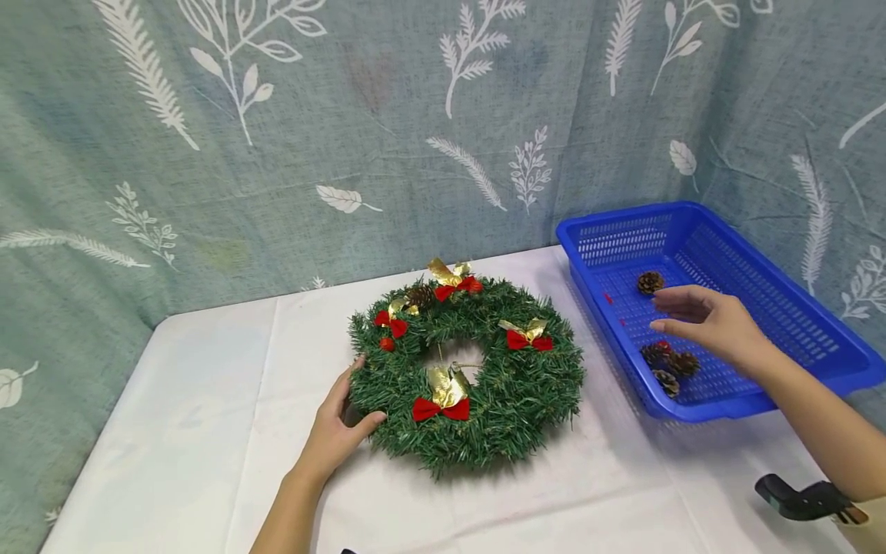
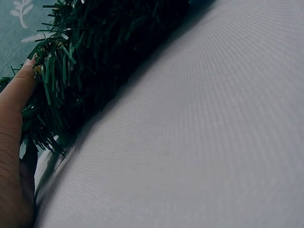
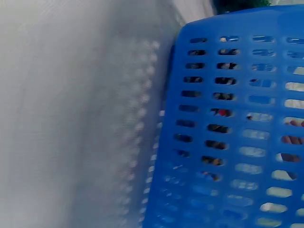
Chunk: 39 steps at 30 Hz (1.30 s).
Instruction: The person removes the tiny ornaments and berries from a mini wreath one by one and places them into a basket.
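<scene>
A green wreath [image 1: 526, 400] lies on the white table, dressed with red bows, gold ribbons, small red balls and a pine cone [image 1: 419, 296]. At its left edge my left hand [image 1: 334, 431] rests with thumb and fingers spread, touching the greenery; the left wrist view shows the thumb [image 2: 16, 90] against the needles. My right hand [image 1: 713, 323] hovers over the blue basket [image 1: 602, 308], fingers loosely bent and apart from the thumb, nothing visible between them. Below it, a single pine cone [image 1: 650, 282] and a cluster of pine cones [image 1: 684, 364] with a red piece lie in the basket.
The basket stands at the right of the table [image 1: 187, 431], its perforated wall [image 3: 199, 118] filling much of the right wrist view. A patterned grey-green curtain [image 1: 388, 138] hangs behind and at both sides. Small red bits [image 1: 608, 298] show near the basket's left wall.
</scene>
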{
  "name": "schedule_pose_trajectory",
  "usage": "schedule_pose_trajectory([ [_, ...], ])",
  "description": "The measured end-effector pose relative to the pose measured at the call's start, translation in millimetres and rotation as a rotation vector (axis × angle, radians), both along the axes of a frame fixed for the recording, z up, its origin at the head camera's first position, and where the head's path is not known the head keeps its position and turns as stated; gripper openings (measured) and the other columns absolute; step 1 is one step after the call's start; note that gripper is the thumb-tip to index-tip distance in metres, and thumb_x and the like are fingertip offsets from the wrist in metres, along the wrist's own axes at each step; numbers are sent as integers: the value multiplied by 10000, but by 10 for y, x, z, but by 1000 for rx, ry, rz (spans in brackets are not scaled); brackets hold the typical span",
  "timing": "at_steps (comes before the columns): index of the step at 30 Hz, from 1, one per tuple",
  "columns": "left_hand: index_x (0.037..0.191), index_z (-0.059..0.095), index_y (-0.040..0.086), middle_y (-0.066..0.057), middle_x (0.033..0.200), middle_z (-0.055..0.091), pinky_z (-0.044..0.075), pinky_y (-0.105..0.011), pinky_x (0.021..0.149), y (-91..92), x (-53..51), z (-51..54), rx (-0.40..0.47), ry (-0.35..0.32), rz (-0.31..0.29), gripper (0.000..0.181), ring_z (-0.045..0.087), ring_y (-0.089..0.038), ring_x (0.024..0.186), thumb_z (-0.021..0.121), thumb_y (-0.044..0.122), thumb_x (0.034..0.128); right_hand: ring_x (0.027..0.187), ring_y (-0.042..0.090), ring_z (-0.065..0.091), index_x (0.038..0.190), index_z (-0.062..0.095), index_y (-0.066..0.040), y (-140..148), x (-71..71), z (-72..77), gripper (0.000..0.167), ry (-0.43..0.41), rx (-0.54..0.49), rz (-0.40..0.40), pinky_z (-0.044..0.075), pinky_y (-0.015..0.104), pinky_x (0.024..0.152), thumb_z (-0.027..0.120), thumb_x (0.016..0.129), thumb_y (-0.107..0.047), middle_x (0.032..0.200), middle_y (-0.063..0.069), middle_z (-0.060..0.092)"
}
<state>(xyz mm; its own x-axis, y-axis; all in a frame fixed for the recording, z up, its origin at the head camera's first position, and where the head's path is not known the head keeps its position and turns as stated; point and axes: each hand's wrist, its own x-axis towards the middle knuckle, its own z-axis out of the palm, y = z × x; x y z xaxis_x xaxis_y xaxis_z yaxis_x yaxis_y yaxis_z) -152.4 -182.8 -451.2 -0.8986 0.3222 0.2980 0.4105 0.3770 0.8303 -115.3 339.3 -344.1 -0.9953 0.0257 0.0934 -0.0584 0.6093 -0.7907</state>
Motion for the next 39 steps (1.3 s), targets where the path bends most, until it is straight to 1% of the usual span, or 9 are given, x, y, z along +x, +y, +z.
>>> schedule_pose_trajectory([
  [3,1504,265,182,-48,1548,259,218,-60,1057,23,25,43,17,-9,-7,867,205,-123,1418,729,7,793,880,-153,569,1219,574,-38,-19,23,108,410,30,-61,-50,481,62,712,704,867,-205,994,-316,584],
  [8,1485,277,39,-153,1534,264,235,-51,1041,79,106,211,31,-20,-9,823,224,-11,1376,716,-24,791,889,-102,608,1222,586,-70,-92,16,261,383,98,-141,-105,485,62,724,701,864,-148,999,-279,628],
  [10,1480,278,21,-167,1530,264,241,-49,1036,96,128,264,30,-24,-11,813,231,19,1361,713,-21,795,900,-92,615,1236,581,-60,-129,10,300,402,115,-145,-114,488,66,730,702,862,-146,1006,-268,638],
  [15,1485,280,47,-141,1536,263,248,-59,1043,119,145,299,47,-37,-16,807,246,-18,1369,705,-27,803,913,-67,629,1237,590,-49,-233,-4,380,401,178,-160,-115,495,76,740,703,857,-113,1013,-232,658],
  [21,1493,286,108,-74,1543,265,241,-55,1042,115,152,291,45,-53,-1,807,239,-131,1400,705,-10,813,923,-50,631,1219,608,-56,-400,-42,457,394,247,-163,-103,490,72,755,717,844,-106,1014,-194,665],
  [25,1492,280,82,-96,1543,260,246,-56,1040,106,144,281,41,-53,-4,806,239,-206,1404,705,-8,814,949,-45,622,1220,613,-55,-521,-88,484,411,276,-171,-103,481,68,775,732,830,-108,1020,-183,664],
  [30,1493,267,61,-127,1545,247,236,-54,1042,96,139,260,39,-61,-7,811,220,-205,1409,705,-8,813,936,-35,630,1204,619,-45,-665,-160,513,404,287,-197,-90,498,88,764,738,821,-89,1010,-183,669],
  [37,1503,259,252,-3,1551,249,253,-121,1082,8,33,40,10,-29,3,856,231,-223,1418,734,71,815,936,-6,636,1190,624,-17,-832,-238,554,409,318,-209,-31,499,102,787,750,805,-77,1017,-139,677],
  [39,1500,255,291,21,1549,249,243,-125,1088,-7,12,9,0,-26,9,858,218,-226,1424,738,99,817,942,8,637,1184,627,-19,-881,-263,577,406,328,-205,-14,498,111,807,754,804,-85,1033,-101,681],
])
